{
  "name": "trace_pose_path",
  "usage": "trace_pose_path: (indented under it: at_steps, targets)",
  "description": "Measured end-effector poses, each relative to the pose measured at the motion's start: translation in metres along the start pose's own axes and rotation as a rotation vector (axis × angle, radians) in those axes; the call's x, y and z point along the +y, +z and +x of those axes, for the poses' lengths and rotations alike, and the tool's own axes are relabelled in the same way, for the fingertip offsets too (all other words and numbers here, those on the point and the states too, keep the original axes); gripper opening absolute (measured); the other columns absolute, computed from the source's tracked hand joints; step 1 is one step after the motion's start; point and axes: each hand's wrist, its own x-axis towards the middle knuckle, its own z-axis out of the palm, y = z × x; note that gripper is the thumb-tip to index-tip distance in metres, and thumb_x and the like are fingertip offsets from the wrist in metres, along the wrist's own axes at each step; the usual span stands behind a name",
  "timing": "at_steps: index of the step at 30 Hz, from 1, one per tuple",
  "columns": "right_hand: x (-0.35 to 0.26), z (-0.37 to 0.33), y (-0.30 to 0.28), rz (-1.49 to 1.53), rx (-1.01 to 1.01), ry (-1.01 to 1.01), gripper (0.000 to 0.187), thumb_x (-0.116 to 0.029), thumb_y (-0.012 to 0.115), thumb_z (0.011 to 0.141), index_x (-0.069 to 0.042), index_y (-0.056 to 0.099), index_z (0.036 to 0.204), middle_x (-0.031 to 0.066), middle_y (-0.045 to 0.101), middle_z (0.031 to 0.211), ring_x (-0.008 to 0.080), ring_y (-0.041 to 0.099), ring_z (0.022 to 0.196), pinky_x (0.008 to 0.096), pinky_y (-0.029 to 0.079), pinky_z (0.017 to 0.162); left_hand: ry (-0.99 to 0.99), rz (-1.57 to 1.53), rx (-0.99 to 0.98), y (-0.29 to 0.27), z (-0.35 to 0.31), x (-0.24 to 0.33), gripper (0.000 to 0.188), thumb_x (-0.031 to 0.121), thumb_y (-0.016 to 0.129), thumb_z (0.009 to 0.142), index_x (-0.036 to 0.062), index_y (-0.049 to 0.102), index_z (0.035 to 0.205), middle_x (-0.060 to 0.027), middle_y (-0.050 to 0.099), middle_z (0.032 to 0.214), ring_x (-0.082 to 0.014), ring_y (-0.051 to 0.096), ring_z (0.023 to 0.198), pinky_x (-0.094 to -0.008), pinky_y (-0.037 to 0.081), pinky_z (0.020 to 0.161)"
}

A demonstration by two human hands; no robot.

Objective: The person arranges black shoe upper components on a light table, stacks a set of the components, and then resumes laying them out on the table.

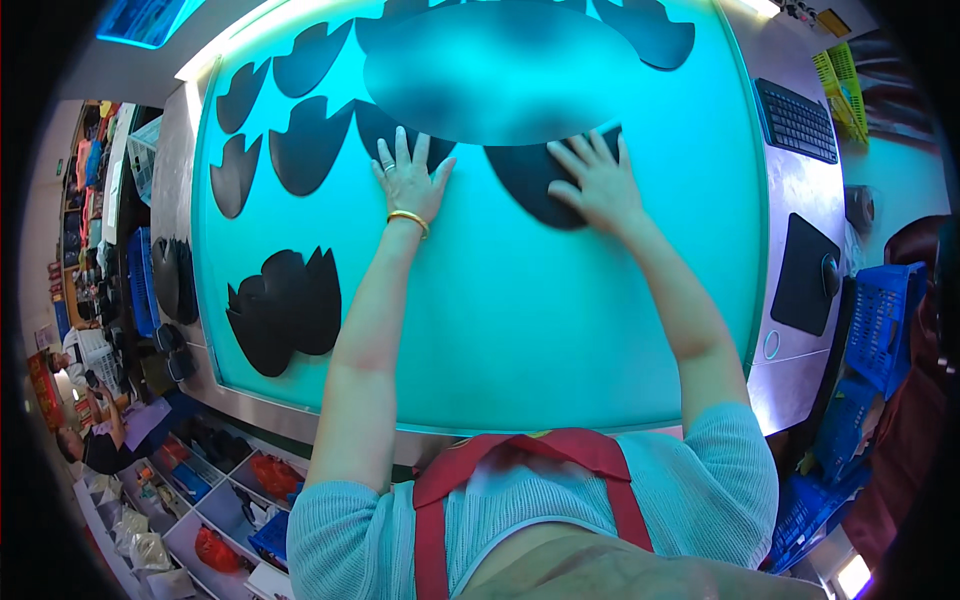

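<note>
Currently, the left hand point(408, 190) is unclenched, palm down and fingers spread, with its fingertips over a black notched panel point(374, 128) on the glowing turquoise tabletop point(520, 330). A ring point(388, 167) circles one of its fingers, and a gold-coloured bangle point(409, 216) sits at the wrist. Likewise loose and splayed, the right hand point(600, 195) lies on the right part of a larger, round-edged black panel point(528, 180), clasping nothing. A blurred oval hides the upper portion of that larger panel, so its full outline cannot be told.

Left of the left hand, further flat black cutouts point(312, 148) with pointed, notched tops lie apart from one another in two rough rows. Nearer the body, left of the left forearm, several overlap in a dark cluster point(285, 312).

Beyond the tabletop's right edge, a black keyboard point(797, 120) lies on the metal border, with a mouse pad point(803, 275) nearer the body and a mouse point(830, 275) at that pad's right side. Farther right stands a blue plastic basket point(885, 325). At lower left, past the table, a compartmented shelf point(225, 510) holds red bags, and a co-worker in dark clothing point(95, 445) is visible near it.
</note>
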Motion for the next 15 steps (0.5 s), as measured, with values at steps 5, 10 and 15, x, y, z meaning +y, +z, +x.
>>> trace_pose_path:
  at_steps: [5, 10, 15]
  targets:
    - [0.057, 0.06, 0.004, -0.141, -0.008, -0.022, 0.066, -0.065, 0.037, 0.097, -0.035, 0.028, 0.156, -0.0012, 0.025, 0.163, 0.0277, 0.021, 0.151, 0.0617, 0.014, 0.119, -0.068, 0.02, -0.056, 0.027, -0.004, 0.028, 0.053, 0.05, 0.048, 0.1, 0.032, 0.042, 0.15, -0.0164, 0.03, 0.159, -0.0471, 0.021, 0.147, -0.0611, 0.017, 0.118]
    - [0.045, 0.065, 0.006, -0.112, -0.004, -0.004, 0.066, -0.065, 0.036, 0.098, -0.036, 0.027, 0.156, -0.002, 0.023, 0.164, 0.0268, 0.018, 0.152, 0.0608, 0.012, 0.12, -0.127, 0.093, -0.046, 0.021, -0.004, 0.031, 0.05, 0.047, 0.047, 0.101, 0.0346, 0.042, 0.149, -0.0152, 0.031, 0.159, -0.0453, 0.022, 0.147, -0.0593, 0.018, 0.118]
    - [0.023, 0.056, 0.006, -0.147, -0.017, 0.231, 0.067, -0.066, 0.036, 0.097, -0.036, 0.026, 0.156, -0.0002, 0.022, 0.165, 0.0284, 0.016, 0.152, 0.0612, 0.011, 0.119, -0.149, 0.089, -0.039, 0.021, -0.003, 0.039, 0.05, 0.048, 0.044, 0.102, 0.0364, 0.04, 0.15, -0.0124, 0.03, 0.16, -0.043, 0.022, 0.148, -0.059, 0.017, 0.119]
